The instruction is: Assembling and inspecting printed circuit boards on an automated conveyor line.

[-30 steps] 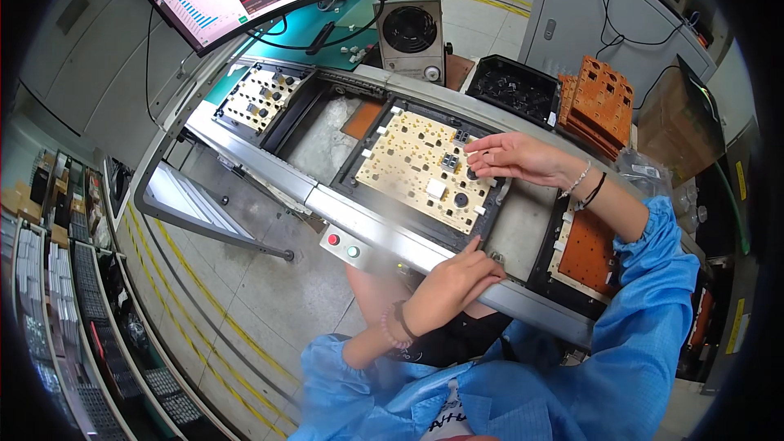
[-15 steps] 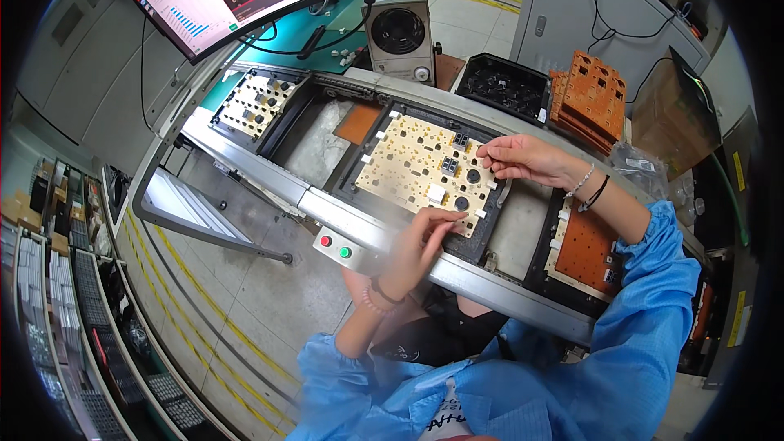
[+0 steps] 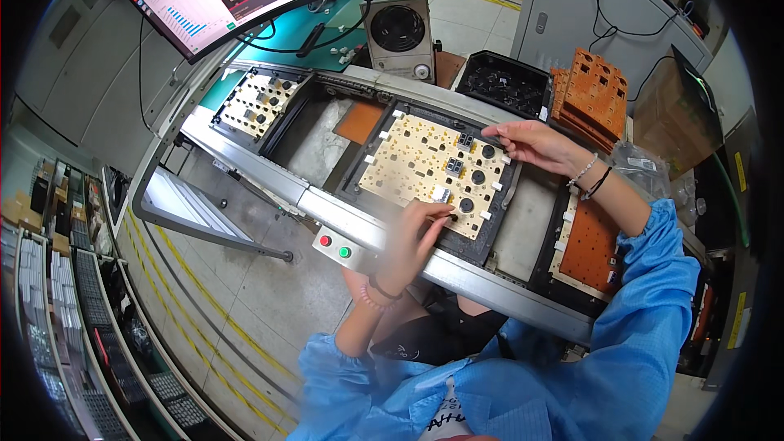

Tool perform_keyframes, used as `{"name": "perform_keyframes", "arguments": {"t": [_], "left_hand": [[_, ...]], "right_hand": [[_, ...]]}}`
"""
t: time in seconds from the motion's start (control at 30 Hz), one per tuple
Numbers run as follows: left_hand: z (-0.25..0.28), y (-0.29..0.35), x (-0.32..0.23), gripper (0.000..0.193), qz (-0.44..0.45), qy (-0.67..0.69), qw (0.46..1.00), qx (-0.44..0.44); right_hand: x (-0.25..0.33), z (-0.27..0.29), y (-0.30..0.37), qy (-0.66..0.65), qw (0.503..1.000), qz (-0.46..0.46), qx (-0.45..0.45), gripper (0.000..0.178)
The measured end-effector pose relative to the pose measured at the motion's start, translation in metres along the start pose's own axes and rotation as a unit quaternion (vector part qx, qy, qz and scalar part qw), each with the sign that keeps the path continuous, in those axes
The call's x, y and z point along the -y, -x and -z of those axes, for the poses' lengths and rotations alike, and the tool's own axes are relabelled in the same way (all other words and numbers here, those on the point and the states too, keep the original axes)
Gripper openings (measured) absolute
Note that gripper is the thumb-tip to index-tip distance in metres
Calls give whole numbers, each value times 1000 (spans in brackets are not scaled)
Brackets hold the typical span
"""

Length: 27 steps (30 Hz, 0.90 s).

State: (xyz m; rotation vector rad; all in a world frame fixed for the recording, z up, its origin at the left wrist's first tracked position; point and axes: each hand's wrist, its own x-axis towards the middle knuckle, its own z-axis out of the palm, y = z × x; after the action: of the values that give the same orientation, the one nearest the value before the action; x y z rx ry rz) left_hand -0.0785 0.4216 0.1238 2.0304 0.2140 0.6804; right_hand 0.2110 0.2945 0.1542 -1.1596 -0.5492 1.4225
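Observation:
A cream circuit board (image 3: 400,167) lies in a dark carrier frame (image 3: 510,200) on the conveyor in front of me. On its right part sit black round components (image 3: 478,177), dark square connectors (image 3: 454,167) and a white connector (image 3: 441,194). My left hand (image 3: 416,233) is at the board's near edge, fingertips pinched around a small black part (image 3: 453,217) beside the lowest round component. My right hand (image 3: 535,147) hovers by the far right corner, thumb and fingers closed together. Something small and dark shows at its fingertips, too small to name.
Another populated board (image 3: 257,104) stands on the conveyor to the left, and an orange-brown board (image 3: 588,237) to the right. Behind are a fan unit (image 3: 398,28), a black bin of dark parts (image 3: 505,86) and stacked orange panels (image 3: 596,94). A button box (image 3: 335,247) hangs on the front rail.
The board and its carrier have shifted slightly right. My right hand has moved up and off the board's right side, uncovering a round black component. My left fingertips have moved slightly left.

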Motion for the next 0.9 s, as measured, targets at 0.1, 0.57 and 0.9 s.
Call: {"name": "perform_keyframes", "arguments": {"t": [0.1, 0.57, 0.9], "left_hand": [[4, 1, -3, 16, 8, 0, 1000, 1], [3, 2, -8, 14, 39, -36, 998, 13], [-11, 3, 7, 15, -17, -57, 998, 0]], "right_hand": [[3, 1, 2, 16, 999, 8, -51, 36], [-3, 1, 12, 82, 992, -4, -97, 28], [-26, 13, 3, 650, 689, 316, -58, 14]]}}
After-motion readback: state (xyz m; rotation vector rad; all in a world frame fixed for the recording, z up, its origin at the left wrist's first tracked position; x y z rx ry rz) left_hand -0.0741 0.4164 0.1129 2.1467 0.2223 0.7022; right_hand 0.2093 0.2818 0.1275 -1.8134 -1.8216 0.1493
